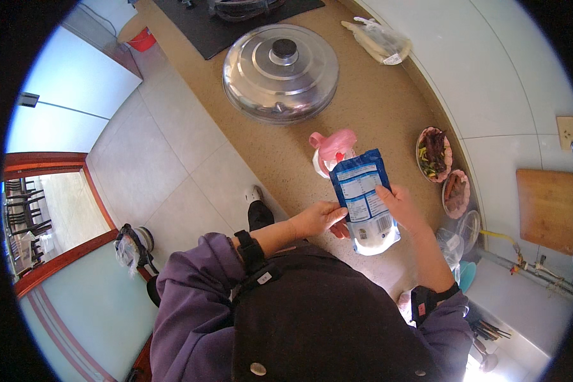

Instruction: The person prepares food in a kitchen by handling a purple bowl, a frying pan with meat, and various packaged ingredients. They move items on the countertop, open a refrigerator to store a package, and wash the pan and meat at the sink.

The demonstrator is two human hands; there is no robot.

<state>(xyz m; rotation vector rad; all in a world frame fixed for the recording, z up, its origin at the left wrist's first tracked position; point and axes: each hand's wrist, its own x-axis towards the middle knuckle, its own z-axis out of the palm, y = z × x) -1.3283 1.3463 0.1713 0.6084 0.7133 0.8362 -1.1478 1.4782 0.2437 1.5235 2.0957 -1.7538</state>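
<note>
A blue plastic pouch (362,196) with printed writing is held upright above the counter. A white substance shows through its clear lower end. My left hand (325,218) grips its left edge, thumb in front. On its right side, my right hand (401,206) presses a thumb against the printed face. Just beyond the pouch's top stands a container with a pink lid (339,142), partly hidden by the pouch; something red shows at its front. What is inside the container I cannot tell.
A large metal lid (281,74) with a black knob sits farther along the stone-look counter (377,105). Against the tiled wall are a plastic bag (379,43), two plates of food (434,153) (456,193) and a wooden cutting board (550,210). Tiled floor (164,138) lies left.
</note>
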